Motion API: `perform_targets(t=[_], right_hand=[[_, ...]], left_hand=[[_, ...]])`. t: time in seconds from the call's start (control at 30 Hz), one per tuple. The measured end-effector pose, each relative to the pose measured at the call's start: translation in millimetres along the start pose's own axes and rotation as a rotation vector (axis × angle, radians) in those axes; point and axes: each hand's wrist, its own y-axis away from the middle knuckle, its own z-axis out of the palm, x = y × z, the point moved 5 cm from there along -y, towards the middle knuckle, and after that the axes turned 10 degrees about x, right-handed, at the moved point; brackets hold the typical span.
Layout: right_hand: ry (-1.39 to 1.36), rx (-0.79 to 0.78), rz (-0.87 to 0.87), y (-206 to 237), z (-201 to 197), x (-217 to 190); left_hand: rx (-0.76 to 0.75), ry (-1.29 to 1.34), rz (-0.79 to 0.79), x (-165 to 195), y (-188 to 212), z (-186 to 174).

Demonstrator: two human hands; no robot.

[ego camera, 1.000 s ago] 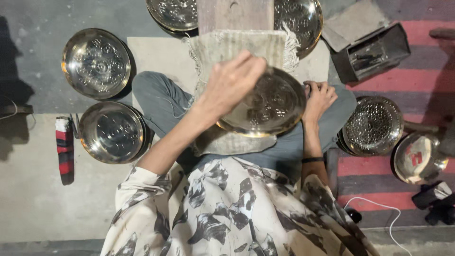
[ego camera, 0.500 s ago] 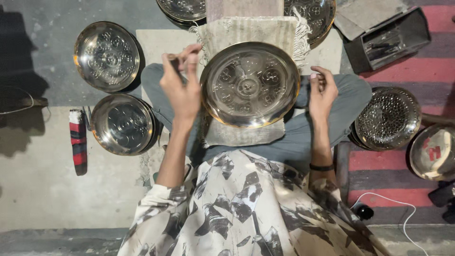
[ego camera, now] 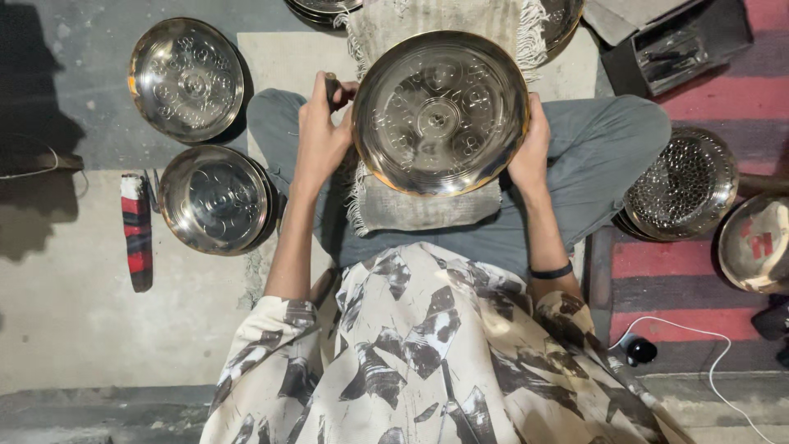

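Steel plates lay around the seated person: two on the floor (ego camera: 49, 312) at the left (ego camera: 186, 78) (ego camera: 215, 198), a dimpled one (ego camera: 680, 183) at the right, beside a dark box (ego camera: 682, 45). A red-striped roll (ego camera: 136, 232) lay left. The embossed round plate (ego camera: 440, 113) rested on a fringed cloth (ego camera: 411, 205) over the lap, the right hand (ego camera: 531, 148) clasping its rim, the left hand (ego camera: 322, 136) closed on a small tool (ego camera: 331, 86) at its edge.

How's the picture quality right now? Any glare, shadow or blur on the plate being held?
Head view: sharp, no motion blur; the embossed metal plate shows bright glare patches, its pattern still readable; a dark shadow covers the floor at upper left; the left hand and right hand are evenly lit.
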Motion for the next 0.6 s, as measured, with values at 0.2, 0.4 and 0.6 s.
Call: perform_targets(t=[0.2, 0.4, 0.6], right_hand=[[-0.182, -0.072, 0.037, -10, 4, -8], [0.076, 0.029, -0.088, -14, -6, -19], [0.067, -0.046, -0.122, -7, -12, -38]], left_hand=[[0.001, -0.015, -0.05, 5, -13, -2], [0.029, 0.148, 0.121, 39, -29, 1], [0.05, 0.122, 0.202, 58, -51, 14]])
